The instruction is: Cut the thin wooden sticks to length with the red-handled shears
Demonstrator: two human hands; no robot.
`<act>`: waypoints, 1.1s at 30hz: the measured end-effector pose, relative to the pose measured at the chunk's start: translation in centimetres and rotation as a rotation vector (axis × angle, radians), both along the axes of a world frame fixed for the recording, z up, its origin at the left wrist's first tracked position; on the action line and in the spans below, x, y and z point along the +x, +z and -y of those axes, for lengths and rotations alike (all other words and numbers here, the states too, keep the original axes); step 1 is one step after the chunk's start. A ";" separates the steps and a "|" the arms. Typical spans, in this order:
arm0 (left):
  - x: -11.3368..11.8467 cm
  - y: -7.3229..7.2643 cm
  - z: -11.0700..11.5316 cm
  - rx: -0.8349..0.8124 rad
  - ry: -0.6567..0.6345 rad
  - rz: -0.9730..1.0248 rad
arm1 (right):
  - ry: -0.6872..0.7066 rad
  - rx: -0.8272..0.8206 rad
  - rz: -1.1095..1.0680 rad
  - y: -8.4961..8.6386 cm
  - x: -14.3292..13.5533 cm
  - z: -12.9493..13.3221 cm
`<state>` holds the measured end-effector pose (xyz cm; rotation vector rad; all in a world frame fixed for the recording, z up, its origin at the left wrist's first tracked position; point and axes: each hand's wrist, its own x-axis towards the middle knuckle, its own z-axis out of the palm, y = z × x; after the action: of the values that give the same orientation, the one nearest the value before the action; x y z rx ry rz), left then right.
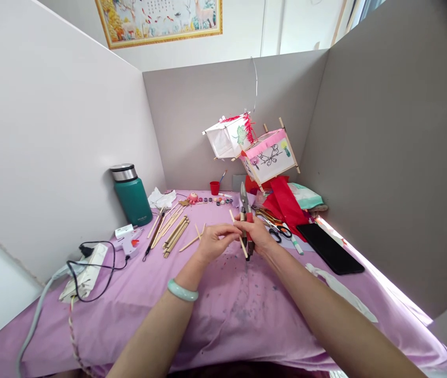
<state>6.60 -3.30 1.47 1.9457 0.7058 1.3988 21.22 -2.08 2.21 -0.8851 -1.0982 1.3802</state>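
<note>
Over the middle of the purple cloth, my left hand (pixel 219 241) is closed, with its thumb and fingertips pinching a short pale wooden stick (pixel 243 247). My right hand (pixel 257 234) wraps round the red-handled pruning shears (pixel 249 231), whose metal blades point away from me. The stick crosses beside the handles, close to my right fingers. Two crossed wooden sticks (pixel 192 242) lie just left of my left hand. Further left are several thicker bamboo pieces (pixel 176 236) and several thin sticks (pixel 168 223).
A green bottle (pixel 132 197), a glue gun (pixel 129 244) and a power strip (pixel 85 273) with cables stand left. Paper lanterns (pixel 273 157) hang at the back. Scissors (pixel 282 231), red cloth (pixel 286 202) and a black phone (pixel 329 249) lie right.
</note>
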 end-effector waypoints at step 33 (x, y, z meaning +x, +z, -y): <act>-3.0 0.5 -2.5 -0.606 -0.105 0.821 | 0.176 0.246 0.406 -1.8 -1.5 0.8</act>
<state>3.59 -0.83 1.95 0.8205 0.5203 1.5154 19.68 -2.90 0.41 -0.9253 -1.6517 1.1976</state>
